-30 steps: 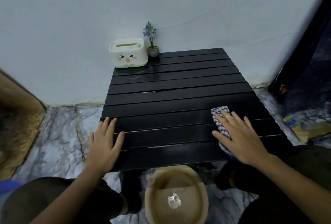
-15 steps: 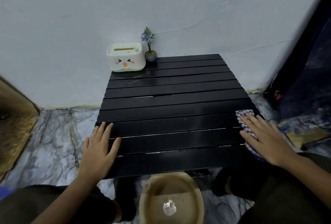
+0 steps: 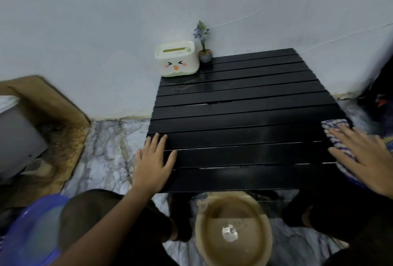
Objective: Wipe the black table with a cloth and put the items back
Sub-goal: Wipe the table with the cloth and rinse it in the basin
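Note:
The black slatted table (image 3: 244, 112) stands against the pale wall. My right hand (image 3: 365, 157) presses flat, fingers spread, on a blue-and-white checked cloth (image 3: 333, 133) at the table's right edge. On the near left corner my left hand (image 3: 153, 159) lies flat with fingers apart and holds nothing. A white tissue box with a cartoon face (image 3: 177, 59) sits at the far left corner. Right beside it stands a small grey pot with a blue flower (image 3: 204, 46).
A tan basin with water (image 3: 234, 229) sits on the marble floor under the table's near edge, between my knees. A blue plastic tub (image 3: 27, 229) is at the lower left. A brown mat (image 3: 53, 138) and a grey-white box (image 3: 14, 138) lie to the left.
My right hand has slid the cloth rightward along the near slats to the table's right edge. The left hand stays on the near left corner. The view has swung left.

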